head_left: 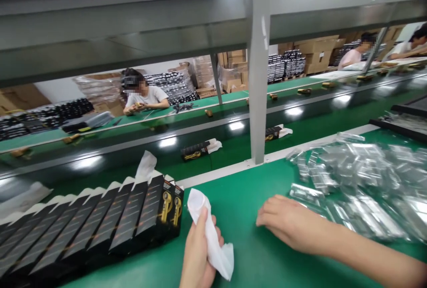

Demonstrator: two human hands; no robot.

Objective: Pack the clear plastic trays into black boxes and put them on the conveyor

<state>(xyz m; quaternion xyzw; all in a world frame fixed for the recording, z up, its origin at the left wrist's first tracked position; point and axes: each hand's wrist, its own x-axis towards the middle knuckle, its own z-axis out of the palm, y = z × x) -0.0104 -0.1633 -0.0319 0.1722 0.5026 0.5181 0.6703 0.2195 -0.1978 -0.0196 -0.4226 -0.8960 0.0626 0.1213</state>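
My left hand [200, 246] is closed around a white wrapped bundle [208, 230]. The thin wrapping hangs loose at its lower end, and whatever is inside is hidden. To the left stands a tilted row of black printed boxes [130, 214] with white top flaps up. A piece of white wrapping [146, 166] sticks out of one box near the row's right end. Palm down over the green tabletop [245, 252], my right hand [290, 221] has its fingers loosely extended, with nothing visible in them. Just beyond it lie clear plastic trays [353, 168].
A grey metal post [258, 66] rises from the table's far edge. Behind it, a green conveyor belt [230, 157] carries black boxes [196, 150] with white wrapping sticking out. Gold-coloured items [304, 91] lie farther back. Across the line a co-worker [147, 94] sits; others are at the right.
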